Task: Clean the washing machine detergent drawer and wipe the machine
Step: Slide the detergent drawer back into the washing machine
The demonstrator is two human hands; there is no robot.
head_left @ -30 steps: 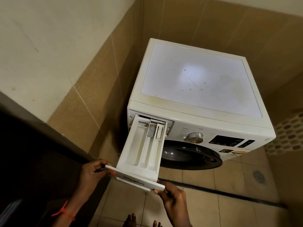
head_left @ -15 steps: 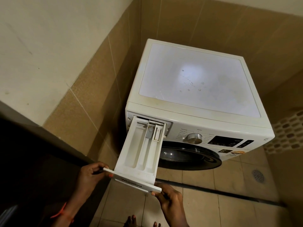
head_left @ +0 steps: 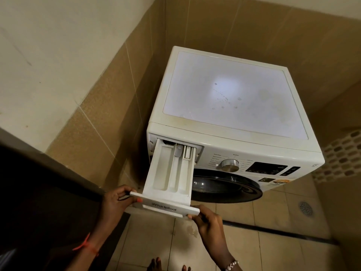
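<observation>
Cream-painted left wall (head_left: pixel 48 55) above, tan speckled tiles (head_left: pixel 109 118) below, meeting a tan-tiled back wall (head_left: pixel 244 26) at the corner. Beige tiled floor (head_left: pixel 273 255), crossed by a dark channel (head_left: pixel 283 232); round drain (head_left: pixel 306 208) towards its right edge, small wet spot (head_left: pixel 192 230) nearer the middle. Mosaic-patterned patch (head_left: pixel 340 155) at right. Dark ledge (head_left: pixel 39 192) along the left. Dim, warm light.

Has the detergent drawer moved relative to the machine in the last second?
Yes, slightly. Judged against the control knob, the front of the detergent drawer has shifted up-frame, toward the washing machine: pushed back in or lifted, cannot tell which.
</observation>
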